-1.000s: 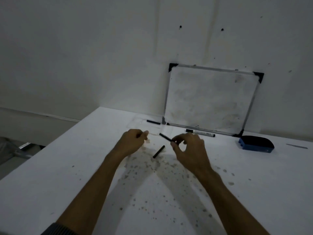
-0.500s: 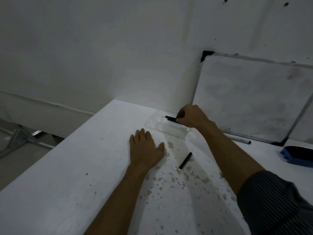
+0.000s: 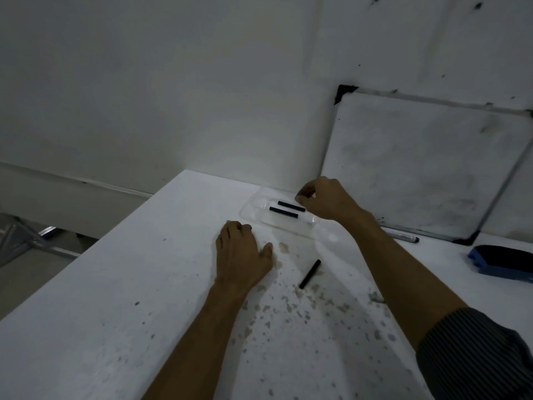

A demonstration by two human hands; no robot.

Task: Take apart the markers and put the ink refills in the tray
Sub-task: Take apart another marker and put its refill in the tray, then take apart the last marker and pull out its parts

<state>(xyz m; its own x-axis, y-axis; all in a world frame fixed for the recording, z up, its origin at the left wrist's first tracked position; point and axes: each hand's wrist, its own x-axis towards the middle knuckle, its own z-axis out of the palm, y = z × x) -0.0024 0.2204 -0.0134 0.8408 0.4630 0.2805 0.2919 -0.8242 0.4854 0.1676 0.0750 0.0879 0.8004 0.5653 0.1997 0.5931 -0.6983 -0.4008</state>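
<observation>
A clear plastic tray (image 3: 253, 212) sits on the white table near the wall. Two black ink refills lie side by side in it, one nearer (image 3: 284, 212) and one farther (image 3: 288, 205). My right hand (image 3: 326, 202) hovers just above the tray's right end, fingers curled and pinched together, with nothing visible in them. My left hand (image 3: 242, 255) rests palm down on the table in front of the tray, fingers bent. A black marker part (image 3: 310, 274) lies loose on the stained table to the right of my left hand.
A whiteboard (image 3: 418, 168) leans against the wall at the right. A marker (image 3: 402, 235) lies at its foot. A blue eraser (image 3: 501, 262) sits at the far right. The table's left edge (image 3: 86, 255) drops to the floor. Ink stains speckle the table.
My right hand carried a black refill to the tray, laid it beside the other one and let go. My left hand went flat on the table. The view shifted left.
</observation>
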